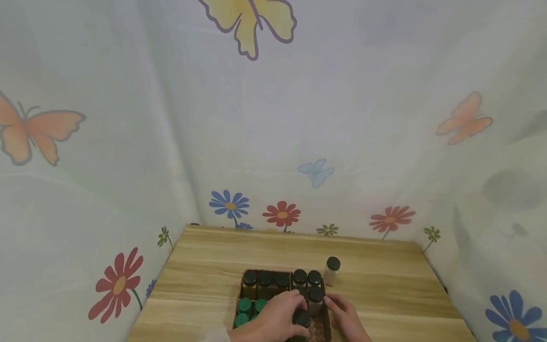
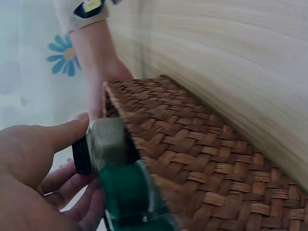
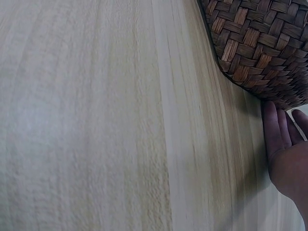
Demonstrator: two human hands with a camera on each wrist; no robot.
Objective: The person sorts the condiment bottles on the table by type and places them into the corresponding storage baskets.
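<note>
My left hand [image 1: 275, 317] grips a clear jar by its black lid [image 1: 301, 318] at the front right of a divided woven basket [image 1: 326, 327]. In the left wrist view, the thumb and fingers of the left hand [image 2: 29, 163] are around the black lid of the clear jar [image 2: 108, 137], just above the basket rim. My right hand [image 1: 348, 319] rests at the basket's right side, its fingers extended. In the right wrist view, the fingertips of that hand [image 3: 288, 156] touch the woven wall [image 3: 260, 48] near the tabletop.
Black-lidded jars [image 1: 265, 278] fill the basket's back sections. Green-lidded jars [image 1: 245, 305] stand at its front left. Another black-lidded jar [image 1: 332, 271] stands on the wooden table [image 1: 384, 275] beyond the back right corner. A printed curtain [image 1: 256, 118] surrounds the table.
</note>
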